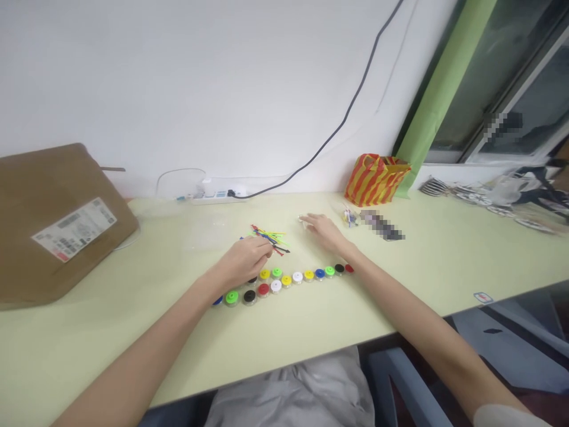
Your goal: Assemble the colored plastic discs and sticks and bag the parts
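My left hand [250, 258] is closed, its fingers curled down over the near side of a loose pile of thin coloured plastic sticks [272, 236] in red, yellow, blue, green and black. What its fingertips hold is hidden. Small clear round jars with coloured lids [297, 277] stand in rows in front of both hands; the left hand covers some at the left end. To the right of the sticks, my right hand [325, 231] reaches forward over the table, its fingers pinched at a small clear or whitish thing [301, 219] too indistinct to name.
A cardboard box [62, 219] stands at the left. A power strip [217, 194] with a black cable [342, 121] lies along the wall. At the back right are a striped bag [376, 179], a small packet [349, 217] and a blurred dark object [384, 226]. A chair [400, 379] is below.
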Action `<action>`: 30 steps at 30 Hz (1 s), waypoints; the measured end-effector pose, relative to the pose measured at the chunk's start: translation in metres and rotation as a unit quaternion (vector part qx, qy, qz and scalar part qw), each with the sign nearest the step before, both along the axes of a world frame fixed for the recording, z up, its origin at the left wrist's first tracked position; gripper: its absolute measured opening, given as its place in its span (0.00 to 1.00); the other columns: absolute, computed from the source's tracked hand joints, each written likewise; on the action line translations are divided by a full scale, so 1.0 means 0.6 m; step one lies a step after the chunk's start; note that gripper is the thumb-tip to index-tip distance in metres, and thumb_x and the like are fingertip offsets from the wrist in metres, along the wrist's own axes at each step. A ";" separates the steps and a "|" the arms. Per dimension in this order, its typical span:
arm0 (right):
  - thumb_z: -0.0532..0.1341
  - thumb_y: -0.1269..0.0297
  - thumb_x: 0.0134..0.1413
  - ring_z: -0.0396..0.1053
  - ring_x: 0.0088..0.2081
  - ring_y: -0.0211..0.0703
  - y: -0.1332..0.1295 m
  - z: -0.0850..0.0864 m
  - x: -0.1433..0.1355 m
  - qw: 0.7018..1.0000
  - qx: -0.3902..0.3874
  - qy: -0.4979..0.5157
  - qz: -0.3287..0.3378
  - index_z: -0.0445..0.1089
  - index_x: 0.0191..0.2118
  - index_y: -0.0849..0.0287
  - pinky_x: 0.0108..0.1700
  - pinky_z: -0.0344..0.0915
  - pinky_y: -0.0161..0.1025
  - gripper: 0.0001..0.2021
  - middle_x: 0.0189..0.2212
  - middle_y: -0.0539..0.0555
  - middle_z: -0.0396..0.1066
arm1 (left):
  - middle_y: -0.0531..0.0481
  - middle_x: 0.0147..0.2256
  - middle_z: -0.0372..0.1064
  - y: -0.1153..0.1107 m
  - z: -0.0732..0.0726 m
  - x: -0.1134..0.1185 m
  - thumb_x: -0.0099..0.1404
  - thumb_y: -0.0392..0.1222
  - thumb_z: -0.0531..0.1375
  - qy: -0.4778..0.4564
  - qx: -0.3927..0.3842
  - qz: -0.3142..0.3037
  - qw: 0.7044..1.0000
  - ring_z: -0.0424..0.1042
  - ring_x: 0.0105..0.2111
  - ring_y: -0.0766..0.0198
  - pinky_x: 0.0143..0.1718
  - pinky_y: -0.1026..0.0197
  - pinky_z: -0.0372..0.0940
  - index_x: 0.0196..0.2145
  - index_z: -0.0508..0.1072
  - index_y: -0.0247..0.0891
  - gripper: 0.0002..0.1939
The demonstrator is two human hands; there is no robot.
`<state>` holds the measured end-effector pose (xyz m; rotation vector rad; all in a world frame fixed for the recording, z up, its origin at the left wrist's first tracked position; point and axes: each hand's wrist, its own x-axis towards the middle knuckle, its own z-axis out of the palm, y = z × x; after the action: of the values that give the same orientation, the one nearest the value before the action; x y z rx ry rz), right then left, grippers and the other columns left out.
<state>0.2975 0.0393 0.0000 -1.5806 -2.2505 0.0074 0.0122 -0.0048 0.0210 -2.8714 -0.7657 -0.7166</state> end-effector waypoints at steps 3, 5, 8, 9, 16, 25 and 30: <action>0.49 0.65 0.72 0.61 0.63 0.53 0.011 -0.006 0.008 0.997 -0.043 -0.062 0.009 0.65 0.64 0.55 0.59 0.57 0.47 0.20 0.65 0.61 0.63 | 0.49 0.31 0.69 0.004 -0.005 0.001 0.66 0.28 0.49 -0.012 0.012 -0.004 1.000 0.69 0.33 0.59 0.36 0.58 0.61 0.31 0.69 0.40 0.14; 0.48 0.64 0.72 0.66 0.59 0.51 0.011 -0.005 0.007 0.994 -0.055 -0.094 0.008 0.71 0.58 0.57 0.57 0.58 0.43 0.19 0.60 0.61 0.69 | 0.49 0.31 0.69 0.006 -0.007 0.001 0.66 0.27 0.48 -0.009 0.019 -0.001 1.000 0.69 0.32 0.60 0.35 0.58 0.61 0.31 0.69 0.40 0.14; 0.49 0.65 0.71 0.72 0.49 0.50 0.010 -0.001 0.006 0.991 -0.057 -0.122 -0.026 0.76 0.46 0.61 0.51 0.59 0.41 0.18 0.47 0.63 0.77 | 0.49 0.31 0.70 0.006 -0.008 0.000 0.66 0.27 0.48 -0.001 0.031 0.002 1.000 0.70 0.32 0.60 0.34 0.58 0.61 0.32 0.70 0.40 0.14; 0.50 0.67 0.70 0.73 0.47 0.50 0.010 0.000 0.006 0.990 -0.056 -0.125 -0.039 0.77 0.43 0.62 0.50 0.59 0.41 0.17 0.43 0.64 0.78 | 0.49 0.31 0.71 0.006 -0.008 0.000 0.67 0.28 0.48 0.001 0.033 0.002 0.999 0.70 0.32 0.60 0.35 0.58 0.61 0.32 0.70 0.40 0.14; 0.51 0.72 0.65 0.71 0.49 0.54 0.021 0.003 -0.001 0.989 -0.030 -0.109 -0.095 0.75 0.48 0.65 0.49 0.58 0.43 0.16 0.45 0.67 0.76 | 0.49 0.30 0.71 0.006 -0.004 0.002 0.68 0.30 0.48 -0.005 0.049 -0.005 0.999 0.69 0.31 0.60 0.36 0.58 0.61 0.32 0.71 0.39 0.14; 0.55 0.68 0.66 0.69 0.55 0.52 0.029 -0.002 0.011 0.996 -0.057 -0.053 -0.047 0.73 0.56 0.62 0.53 0.60 0.39 0.17 0.52 0.64 0.74 | 0.49 0.31 0.71 0.002 -0.004 0.005 0.69 0.30 0.47 0.017 0.030 0.002 0.999 0.69 0.32 0.60 0.38 0.57 0.62 0.33 0.70 0.38 0.15; 0.55 0.71 0.64 0.71 0.51 0.49 0.024 0.004 0.009 0.999 -0.018 -0.006 -0.026 0.74 0.54 0.62 0.53 0.62 0.39 0.16 0.50 0.62 0.74 | 0.48 0.34 0.73 0.004 -0.006 0.004 0.69 0.28 0.47 0.021 0.040 0.028 0.999 0.71 0.34 0.59 0.39 0.56 0.63 0.35 0.71 0.39 0.14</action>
<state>0.3031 0.0539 0.0024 -1.6621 -2.2298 0.0247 0.0145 -0.0023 0.0173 -2.7728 -0.7912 -0.6637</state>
